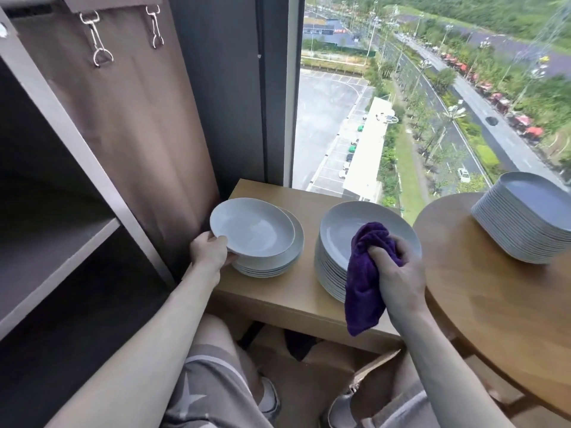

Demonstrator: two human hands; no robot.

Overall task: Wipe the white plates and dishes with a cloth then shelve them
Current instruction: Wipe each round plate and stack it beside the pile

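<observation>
A low wooden counter (278,296) is seen under a high window (386,103), a tall plate stack (332,267) set on it. Left of that stack, past a brown curtain (139,134), an open shelf unit (58,242) is in view. Just left of the stack, a white deep plate (251,227) is gripped at its rim by the left hand (210,250), tilted over a shorter stack (272,268). Over the tall stack's near edge, a purple cloth (364,291) is bunched in the clenched right hand (398,273). Right of it, square dishes (525,233) are piled on a round counter (494,319).

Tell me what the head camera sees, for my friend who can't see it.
A person's left hand grips a white dish above a short stack, while the right hand holds a purple cloth over a taller plate stack on a wooden bench.
</observation>
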